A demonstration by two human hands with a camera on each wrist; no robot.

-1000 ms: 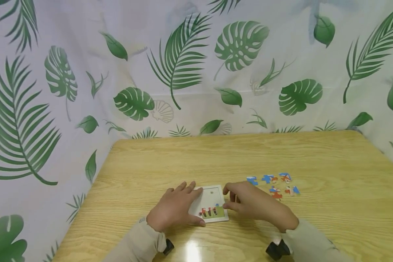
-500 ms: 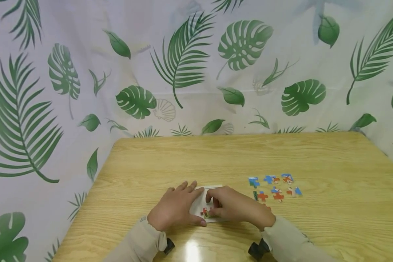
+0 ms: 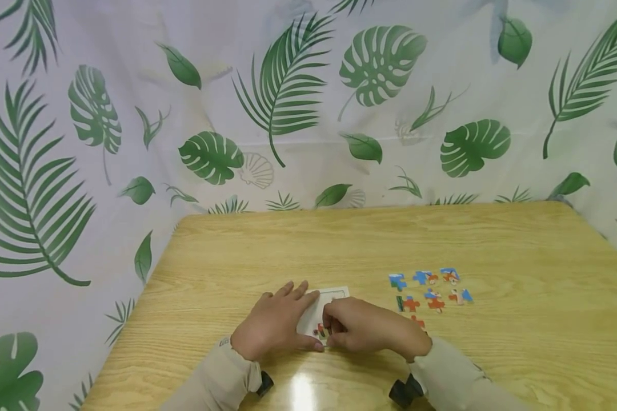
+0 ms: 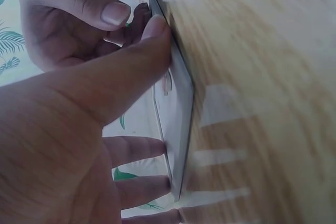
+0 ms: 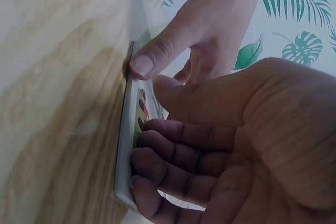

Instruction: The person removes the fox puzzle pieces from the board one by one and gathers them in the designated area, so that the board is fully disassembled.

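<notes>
A white puzzle tray (image 3: 336, 291) lies flat on the table, partly covered by both hands. Its lower part holds jigsaw pieces (image 3: 321, 329) in red and green, some hidden under fingers. My left hand (image 3: 275, 325) rests on the tray's left side with fingers spread; in the left wrist view its thumb (image 4: 142, 51) presses near the front edge. Over the right part of the tray is my right hand (image 3: 372, 328), fingers curled. In the right wrist view those fingertips (image 5: 147, 163) touch the tray surface. Whether they pinch a piece cannot be seen.
Several loose jigsaw pieces (image 3: 435, 301) in blue, orange and green lie right of the tray in rough rows. One orange piece (image 3: 417, 322) is near the right wrist. The wooden table (image 3: 267, 245) meets a leaf-patterned cloth (image 3: 298, 171) behind and at the left.
My right hand has moved left from the tray's right edge to over its lower pieces, uncovering more loose pieces. In the last half second it barely shifts. The left hand stays on the tray.
</notes>
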